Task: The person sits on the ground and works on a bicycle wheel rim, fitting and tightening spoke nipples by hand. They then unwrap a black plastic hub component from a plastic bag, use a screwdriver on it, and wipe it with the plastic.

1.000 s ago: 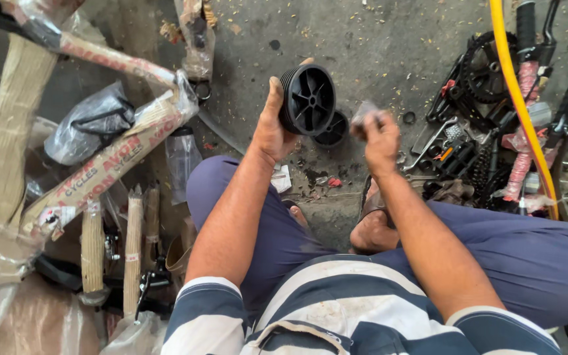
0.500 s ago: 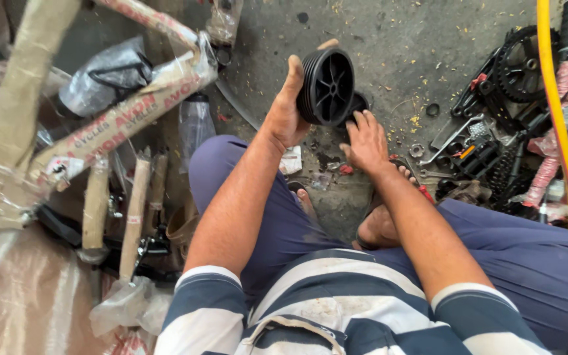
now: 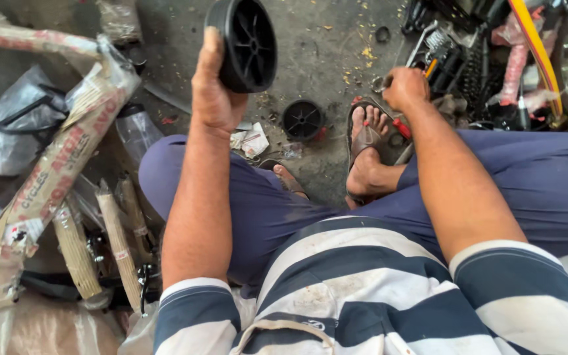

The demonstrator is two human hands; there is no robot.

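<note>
**A:** What fills the view, biggest thing first?

**B:** A seated person, seen from above: striped shirt, blue trousers, legs folded over a grey concrete floor (image 3: 323, 59). At the left lies a bicycle frame wrapped in paper and plastic (image 3: 60, 164).

**A:** Where are the hands?

**B:** Well apart. The left hand (image 3: 213, 92) is raised, fingers and thumb clamped on the rim of a black plastic wheel (image 3: 248, 43), its spoked face turned toward the camera. The right hand (image 3: 405, 87) is closed into a fist low over the floor, just beside the person's sandalled foot (image 3: 366, 135) and a heap of dark tools and parts (image 3: 458, 59). I cannot tell whether that fist holds anything.

**A:** How many wheels?

**B:** Two. One is in the left hand; a second, smaller-looking black wheel (image 3: 302, 119) lies flat on the floor between the hands (nearer the foot, touching neither hand).

**A:** Anything smaller?

**B:** One crumpled paper scrap (image 3: 252, 139) just left of the floor wheel, below the held one.
</note>
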